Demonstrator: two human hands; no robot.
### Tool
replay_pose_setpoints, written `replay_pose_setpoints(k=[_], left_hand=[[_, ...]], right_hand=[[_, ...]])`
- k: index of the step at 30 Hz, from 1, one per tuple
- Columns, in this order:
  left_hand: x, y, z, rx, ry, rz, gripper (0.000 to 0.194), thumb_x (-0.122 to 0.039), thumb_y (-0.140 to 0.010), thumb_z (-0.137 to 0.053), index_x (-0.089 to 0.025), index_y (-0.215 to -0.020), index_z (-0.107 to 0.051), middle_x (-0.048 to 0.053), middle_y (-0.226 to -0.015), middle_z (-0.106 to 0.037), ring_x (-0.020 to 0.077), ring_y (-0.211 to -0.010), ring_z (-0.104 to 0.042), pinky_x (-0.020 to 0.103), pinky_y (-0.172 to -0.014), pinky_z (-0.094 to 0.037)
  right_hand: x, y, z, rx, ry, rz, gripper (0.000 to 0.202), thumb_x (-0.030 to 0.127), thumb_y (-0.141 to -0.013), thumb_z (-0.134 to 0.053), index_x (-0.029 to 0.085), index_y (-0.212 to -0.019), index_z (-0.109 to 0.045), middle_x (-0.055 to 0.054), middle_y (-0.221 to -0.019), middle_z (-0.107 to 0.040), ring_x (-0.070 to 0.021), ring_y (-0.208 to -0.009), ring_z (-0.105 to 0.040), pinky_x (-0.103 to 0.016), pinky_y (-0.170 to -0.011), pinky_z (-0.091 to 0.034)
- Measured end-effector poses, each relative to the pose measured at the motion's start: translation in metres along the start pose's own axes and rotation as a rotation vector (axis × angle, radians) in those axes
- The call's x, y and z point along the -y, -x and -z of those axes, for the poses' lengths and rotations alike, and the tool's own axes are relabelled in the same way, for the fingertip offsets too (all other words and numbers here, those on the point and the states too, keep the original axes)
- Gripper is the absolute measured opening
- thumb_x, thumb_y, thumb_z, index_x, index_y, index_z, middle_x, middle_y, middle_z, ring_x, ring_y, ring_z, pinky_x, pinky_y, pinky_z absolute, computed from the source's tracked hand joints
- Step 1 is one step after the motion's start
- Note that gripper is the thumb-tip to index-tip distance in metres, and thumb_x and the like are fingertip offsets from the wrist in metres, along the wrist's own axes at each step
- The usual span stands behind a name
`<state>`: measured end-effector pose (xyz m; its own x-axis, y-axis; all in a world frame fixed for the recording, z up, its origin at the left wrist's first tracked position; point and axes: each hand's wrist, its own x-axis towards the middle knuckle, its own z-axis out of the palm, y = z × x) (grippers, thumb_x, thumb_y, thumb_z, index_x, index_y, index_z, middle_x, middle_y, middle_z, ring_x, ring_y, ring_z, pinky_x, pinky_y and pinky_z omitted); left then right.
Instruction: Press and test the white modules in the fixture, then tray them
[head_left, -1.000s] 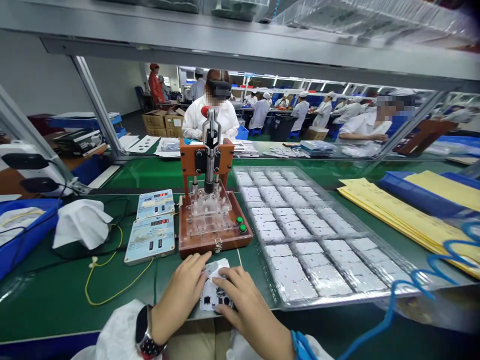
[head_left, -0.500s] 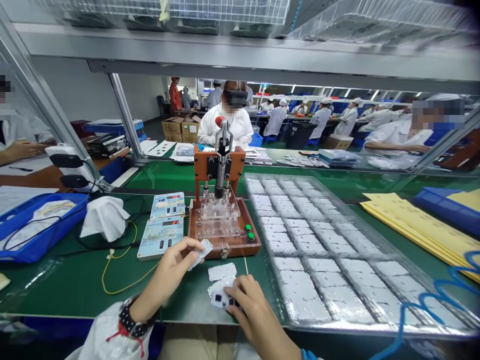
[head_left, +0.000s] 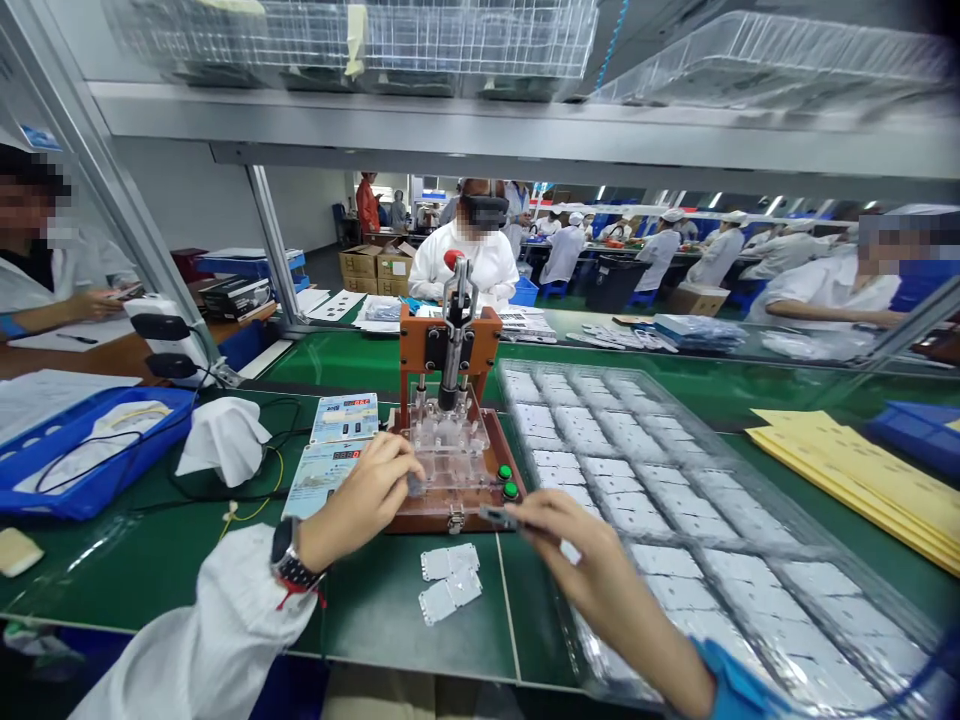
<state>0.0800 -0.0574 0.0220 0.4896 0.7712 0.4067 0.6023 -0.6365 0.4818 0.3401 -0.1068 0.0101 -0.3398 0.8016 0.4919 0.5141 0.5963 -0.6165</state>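
My left hand (head_left: 367,500) reaches to the left front of the clear acrylic bed of a test fixture (head_left: 450,518), its fingers curled together; what they hold, if anything, is hidden. My right hand (head_left: 581,550) is closed on a small circuit board (head_left: 498,517), seen nearly edge-on, at the fixture's front right corner below two green buttons (head_left: 510,490). Two white circuit boards (head_left: 450,595) lie overlapping on the green mat in front of the fixture. The fixture's toggle clamp (head_left: 454,330) with a red knob stands upright above the acrylic plates.
A large clear tray (head_left: 637,545) with rows of white boards fills the right side. Two meter boxes (head_left: 345,418) with red digits stand left of the fixture. Further left are a white cloth (head_left: 225,440) and a blue bin (head_left: 161,400). Yellow sheets (head_left: 840,480) lie far right.
My left hand has moved up to the fixture's bed. My right hand has lifted a board off the mat and carried it up and right to the fixture's front corner. The view has tilted slightly.
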Motion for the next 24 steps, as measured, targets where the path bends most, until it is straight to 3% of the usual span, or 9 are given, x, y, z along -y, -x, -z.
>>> replay_pose_setpoints(k=[5, 9, 12, 15, 19, 24], left_hand=[[0.015, -0.024, -0.01, 0.106, -0.064, -0.121, 0.03, -0.005, -0.087, -0.033, -0.018, -0.083, -0.06, 0.008, -0.102, -0.05, 0.0222, -0.107, -0.043, 0.038, -0.095, -0.038], [0.021, -0.031, -0.018, 0.05, -0.091, -0.106, 0.025, -0.013, -0.091, -0.038, -0.018, -0.105, -0.058, 0.009, -0.11, -0.05, 0.0227, -0.11, -0.043, 0.04, -0.098, -0.036], [0.022, -0.028, -0.019, -0.044, -0.133, -0.033, 0.023, -0.024, -0.091, -0.047, -0.018, -0.11, -0.057, 0.01, -0.116, -0.05, 0.0256, -0.113, -0.043, 0.044, -0.098, -0.035], [0.021, -0.021, -0.017, -0.107, -0.106, 0.067, 0.025, -0.027, -0.092, -0.044, -0.017, -0.109, -0.058, 0.011, -0.115, -0.053, 0.0253, -0.11, -0.047, 0.044, -0.096, -0.036], [0.021, -0.009, -0.011, 0.009, -0.023, 0.103, 0.04, -0.036, -0.088, -0.052, -0.019, -0.124, -0.051, 0.012, -0.131, -0.047, 0.027, -0.123, -0.039, 0.046, -0.104, -0.029], [0.031, -0.001, -0.011, 0.12, 0.045, 0.121, 0.058, -0.038, -0.084, -0.059, -0.022, -0.135, -0.039, 0.01, -0.146, -0.033, 0.0272, -0.135, -0.025, 0.048, -0.11, -0.019]], right_hand=[[-0.025, -0.058, -0.012, -0.16, 0.243, 0.259, 0.02, 0.015, -0.089, -0.043, 0.02, -0.093, -0.061, -0.007, -0.086, -0.061, -0.0198, -0.08, -0.054, -0.034, -0.068, -0.049], [-0.043, -0.079, -0.031, -0.182, 0.24, 0.376, 0.024, 0.006, -0.088, -0.04, 0.018, -0.094, -0.06, -0.006, -0.088, -0.063, -0.0191, -0.079, -0.047, -0.033, -0.067, -0.048], [-0.045, -0.076, -0.035, -0.166, 0.195, 0.414, 0.027, 0.002, -0.087, -0.041, 0.018, -0.099, -0.059, -0.006, -0.088, -0.063, -0.0188, -0.079, -0.045, -0.032, -0.067, -0.047], [-0.044, -0.067, -0.033, -0.119, 0.159, 0.439, 0.027, 0.002, -0.087, -0.04, 0.019, -0.097, -0.059, -0.005, -0.087, -0.064, -0.0189, -0.081, -0.044, -0.033, -0.068, -0.048], [-0.045, -0.057, -0.029, -0.041, 0.061, 0.375, 0.028, 0.002, -0.087, -0.04, 0.02, -0.093, -0.06, -0.004, -0.09, -0.065, -0.0182, -0.087, -0.048, -0.034, -0.073, -0.049], [-0.048, -0.051, -0.027, -0.08, -0.01, 0.27, 0.025, 0.003, -0.086, -0.043, 0.021, -0.092, -0.061, -0.004, -0.087, -0.063, -0.0177, -0.089, -0.053, -0.034, -0.074, -0.051]])
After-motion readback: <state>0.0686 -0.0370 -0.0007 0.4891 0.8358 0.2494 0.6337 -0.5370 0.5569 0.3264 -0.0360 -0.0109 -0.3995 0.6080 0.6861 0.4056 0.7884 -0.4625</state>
